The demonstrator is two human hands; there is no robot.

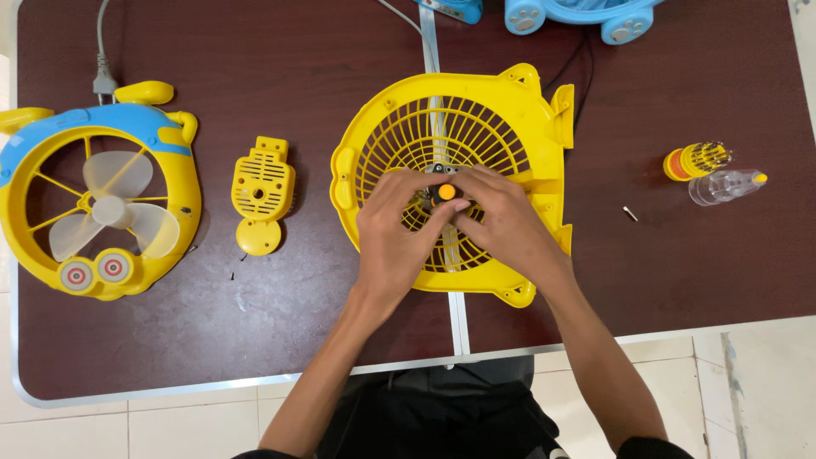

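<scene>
Two bare forearms, left hand point(393, 234) and right hand point(503, 223) ungloved, black sleeve edges, dark clothing below.

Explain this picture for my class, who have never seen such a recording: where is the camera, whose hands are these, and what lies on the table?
The single picture comes from a camera worn on a person's head, looking down at their own bare hands over a dark brown table. The left hand and right hand meet over a yellow fan grille, together gripping a small orange-capped part at its centre. To the left lie a small yellow vented cover and a yellow-and-blue fan body with blades. To the right lie a screwdriver bit set and its clear cap.
</scene>
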